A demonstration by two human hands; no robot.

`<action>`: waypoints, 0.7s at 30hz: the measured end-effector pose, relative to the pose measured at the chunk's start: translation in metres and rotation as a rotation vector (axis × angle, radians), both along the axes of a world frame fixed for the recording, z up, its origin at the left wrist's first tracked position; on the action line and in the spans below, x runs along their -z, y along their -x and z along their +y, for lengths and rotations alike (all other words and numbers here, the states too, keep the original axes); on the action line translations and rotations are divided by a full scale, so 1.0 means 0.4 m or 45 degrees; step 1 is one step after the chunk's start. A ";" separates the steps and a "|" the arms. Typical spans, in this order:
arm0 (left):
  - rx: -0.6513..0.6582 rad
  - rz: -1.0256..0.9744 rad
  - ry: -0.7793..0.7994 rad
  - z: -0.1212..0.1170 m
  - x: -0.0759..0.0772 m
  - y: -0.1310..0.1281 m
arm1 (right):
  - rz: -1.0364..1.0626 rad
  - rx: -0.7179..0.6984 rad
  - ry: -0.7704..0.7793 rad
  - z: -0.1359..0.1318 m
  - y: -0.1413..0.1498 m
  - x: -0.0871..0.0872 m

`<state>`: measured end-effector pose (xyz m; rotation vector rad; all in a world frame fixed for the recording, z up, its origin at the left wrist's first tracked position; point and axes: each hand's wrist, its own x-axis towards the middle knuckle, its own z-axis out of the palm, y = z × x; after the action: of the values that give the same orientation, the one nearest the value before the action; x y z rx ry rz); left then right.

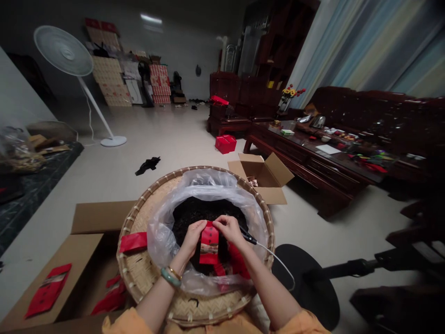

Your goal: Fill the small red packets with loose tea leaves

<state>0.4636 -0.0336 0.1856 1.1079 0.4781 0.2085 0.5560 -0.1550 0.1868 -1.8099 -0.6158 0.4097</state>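
Red printed packet [209,242], pinched at its 2 top corners by the left hand [192,237] and right hand [229,229], looks light, pliable, perhaps slippery; those corners seem good holds

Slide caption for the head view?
Left-hand grip and right-hand grip hold a red packet over a plastic bag of dark material in a woven tray.

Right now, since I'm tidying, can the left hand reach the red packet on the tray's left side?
Probably yes: the red packet lies nearby, past the plastic bag, though the left hand holds another packet.
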 end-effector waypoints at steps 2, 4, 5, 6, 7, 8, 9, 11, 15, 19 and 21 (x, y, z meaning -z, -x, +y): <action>0.053 0.035 0.080 0.007 0.003 -0.002 | 0.170 0.021 -0.016 -0.015 -0.020 -0.010; 0.081 0.087 0.194 0.018 0.008 -0.004 | 0.286 0.121 -0.079 -0.020 -0.040 -0.035; 0.079 0.109 0.247 0.024 0.012 -0.003 | 0.319 0.190 -0.137 -0.016 -0.046 -0.055; 0.066 0.118 0.287 0.029 0.016 -0.003 | 0.345 0.236 -0.204 -0.007 -0.048 -0.079; 0.054 0.116 0.320 0.033 0.019 -0.002 | 0.378 0.250 -0.285 0.008 -0.044 -0.107; 0.041 0.109 0.346 0.035 0.021 -0.001 | 0.430 0.203 -0.374 0.028 -0.035 -0.137; 0.039 0.103 0.366 0.036 0.022 -0.001 | 0.508 0.068 -0.460 0.050 -0.023 -0.167; 0.035 0.104 0.369 0.032 0.019 0.001 | 0.651 -0.261 -0.605 0.089 0.002 -0.220; 0.097 0.141 0.043 0.009 0.010 0.006 | 0.696 -0.324 -0.587 0.082 0.009 -0.240; 0.399 0.177 -0.388 -0.034 0.018 0.009 | 0.408 -0.317 0.033 -0.043 -0.033 -0.161; 0.572 0.129 -0.608 -0.060 0.025 0.009 | 0.203 -0.367 0.387 -0.106 -0.051 -0.124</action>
<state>0.4601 -0.0575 0.1756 1.6676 0.2607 -0.1383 0.5766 -0.1974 0.2362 -1.9545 -0.7347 0.8739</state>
